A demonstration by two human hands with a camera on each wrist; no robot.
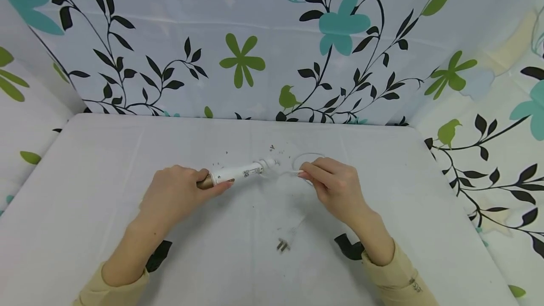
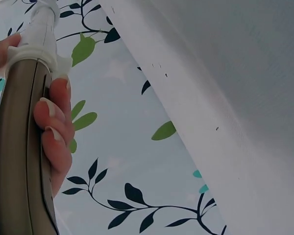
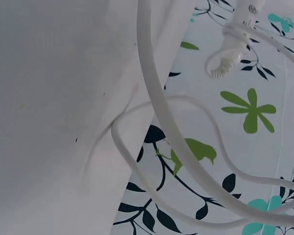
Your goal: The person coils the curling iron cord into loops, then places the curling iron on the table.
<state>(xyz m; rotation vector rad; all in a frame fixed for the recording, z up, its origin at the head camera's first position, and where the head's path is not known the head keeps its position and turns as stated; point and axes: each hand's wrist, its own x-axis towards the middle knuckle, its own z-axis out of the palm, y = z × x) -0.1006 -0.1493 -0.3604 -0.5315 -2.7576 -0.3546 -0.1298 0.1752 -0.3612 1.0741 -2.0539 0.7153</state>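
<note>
In the head view, the appliance [image 1: 238, 172], white with a brown handle end, was held just above the counter [image 1: 221, 259] or against it; I cannot tell which. The left hand [image 1: 176, 195] gripped its brown end, the thumb on the far side and a finger stretched along the near side. White cord [image 1: 310, 153] was wound round the appliance's other end and ran to the right hand [image 1: 337, 190], which pinched it between thumb and fingers just right of the appliance. Small metallic prongs [image 1: 282, 245] lay on the person's side of the appliance, well apart from it. Beyond the appliance, a leaf-patterned cloth [image 1: 170, 18] rose behind the counter.

In the left wrist view, the left hand's fingers were curled round the brown handle [image 2: 20, 147] of the appliance, with a pale collar [image 2: 32, 55] where the white barrel began.

In the right wrist view, loops of cord crossed in front of the appliance, whose end carried a ribbed sleeve [image 3: 220, 67]. Only a sliver of fingertip showed beside the appliance, so that view could not tell the right hand's pinch.
</note>
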